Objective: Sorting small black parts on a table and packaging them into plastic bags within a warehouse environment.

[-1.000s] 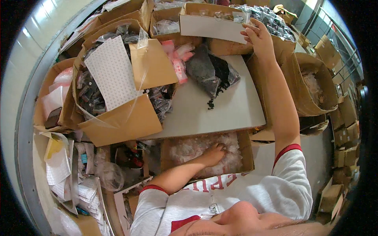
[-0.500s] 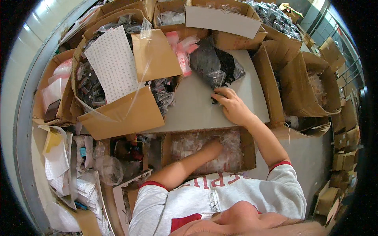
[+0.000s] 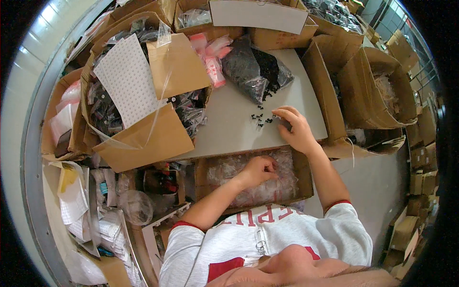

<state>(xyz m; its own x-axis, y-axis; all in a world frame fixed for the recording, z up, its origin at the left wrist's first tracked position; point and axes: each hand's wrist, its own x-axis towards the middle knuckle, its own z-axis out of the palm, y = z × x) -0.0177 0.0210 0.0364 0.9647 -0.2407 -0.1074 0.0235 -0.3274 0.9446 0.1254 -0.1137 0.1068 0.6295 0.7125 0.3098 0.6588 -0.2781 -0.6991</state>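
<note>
Above the cardboard box (image 3: pixel 302 190) of clear plastic bags (image 3: pixel 228 168), my left hand (image 3: pixel 258 171) is closed with fingers curled; whatever lies between the fingertips blends into the plastic. My right hand (image 3: pixel 296 128) is at the right part of the light table, fingers bent and thumb apart from them. Its fingertips reach the edge of a small scatter of black screw-like pieces (image 3: pixel 260 119). Beyond them a clear bag (image 3: pixel 244 67) lies on its side, its mouth spilling more black pieces (image 3: pixel 268 71) onto the tabletop (image 3: pixel 224 129).
Pink-and-white plastic bags (image 3: pixel 213 60) lie left of the spilling bag. A large carton (image 3: pixel 143 136) of bagged dark parts, topped by a dotted white sheet (image 3: pixel 126 81), stands at the left. Open cartons (image 3: pixel 351 91) line the right side. A white-fronted box (image 3: pixel 258 16) stands behind.
My left hand has risen out of the plastic bags into view. My right hand has drawn back slightly right and nearer, uncovering the scattered black pieces. The whole view has shifted a little.
</note>
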